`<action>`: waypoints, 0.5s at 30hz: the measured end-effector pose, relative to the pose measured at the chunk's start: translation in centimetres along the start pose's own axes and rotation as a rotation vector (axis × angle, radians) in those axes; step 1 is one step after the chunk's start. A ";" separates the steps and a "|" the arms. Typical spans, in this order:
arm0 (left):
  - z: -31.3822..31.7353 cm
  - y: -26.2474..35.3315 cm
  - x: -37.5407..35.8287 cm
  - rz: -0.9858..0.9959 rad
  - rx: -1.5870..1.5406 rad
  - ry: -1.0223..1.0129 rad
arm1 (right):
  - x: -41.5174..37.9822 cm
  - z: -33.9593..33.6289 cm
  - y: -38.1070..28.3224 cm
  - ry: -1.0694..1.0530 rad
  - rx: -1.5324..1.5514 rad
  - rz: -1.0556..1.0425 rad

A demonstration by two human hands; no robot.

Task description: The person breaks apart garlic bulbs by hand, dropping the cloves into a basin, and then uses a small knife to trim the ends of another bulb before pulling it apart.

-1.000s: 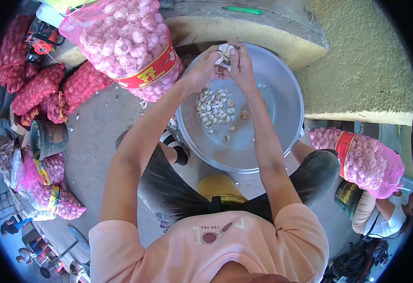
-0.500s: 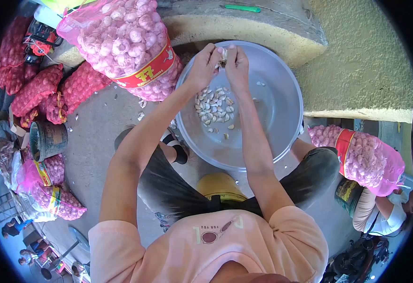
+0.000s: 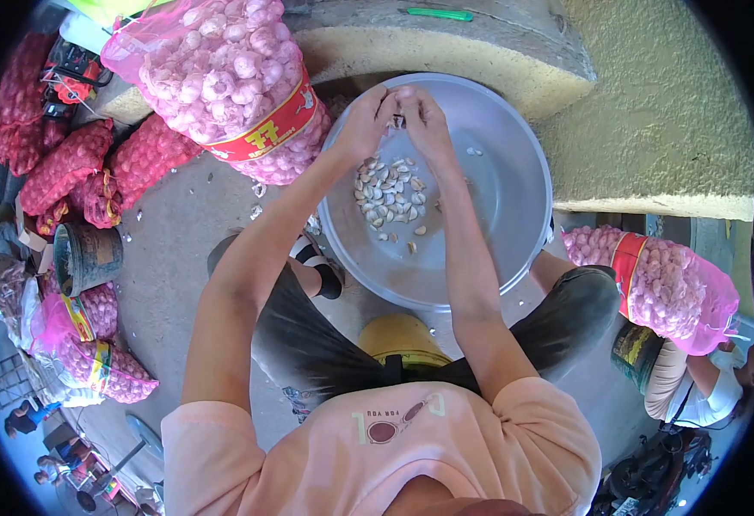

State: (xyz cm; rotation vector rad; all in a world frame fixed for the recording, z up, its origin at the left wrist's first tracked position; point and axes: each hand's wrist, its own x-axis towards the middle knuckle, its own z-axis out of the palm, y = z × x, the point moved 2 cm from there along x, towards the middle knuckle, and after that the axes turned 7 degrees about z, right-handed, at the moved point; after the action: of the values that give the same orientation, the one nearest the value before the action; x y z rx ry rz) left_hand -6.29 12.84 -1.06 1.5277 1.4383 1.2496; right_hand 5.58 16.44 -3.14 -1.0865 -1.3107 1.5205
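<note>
Over the far part of a wide grey basin [image 3: 506,258], my left hand [image 3: 365,125] and my right hand [image 3: 424,125] meet with fingertips pinched around a garlic piece [image 3: 397,122]. The fingers hide most of it, so its shape is unclear. Loose garlic cloves [image 3: 390,193] lie in a cluster on the basin floor, below my left hand. A few more cloves lie apart from that cluster. Just left of the basin stands a large pink net sack of garlic bulbs [image 3: 222,82] with a red band.
A green cutter [image 3: 439,14] rests on the concrete ledge [image 3: 446,52]. Another garlic sack [image 3: 665,284] and a seated person [image 3: 699,387] are at the right. Red net sacks [image 3: 67,163] and a dark bucket [image 3: 89,258] stand left. A yellow bucket [image 3: 403,337] is between my legs.
Both hands have shifted slightly, with the fingertips now closer together and bent lower over the garlic piece. Less of it shows above the fingers.
</note>
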 end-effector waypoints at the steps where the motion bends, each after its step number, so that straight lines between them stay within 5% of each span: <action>1: 0.2 -0.5 0.1 0.058 -0.006 -0.003 | -0.2 0.0 -0.2 -0.067 -0.092 -0.029; 5: 0.6 0.2 0.0 0.139 0.200 -0.025 | -0.9 0.4 -1.0 0.028 -0.031 -0.090; 12: 0.8 -1.3 0.0 0.143 0.263 -0.001 | 0.7 1.0 2.7 0.169 -0.070 0.130; 15: 0.5 -3.3 0.3 -0.051 0.196 -0.082 | 0.3 1.5 3.0 0.227 -0.145 0.055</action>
State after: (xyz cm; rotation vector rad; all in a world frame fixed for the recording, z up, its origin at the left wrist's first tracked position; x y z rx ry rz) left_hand -6.87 13.67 -4.26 1.6401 1.5728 1.0284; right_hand 3.92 15.99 -6.03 -1.3552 -1.2557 1.3128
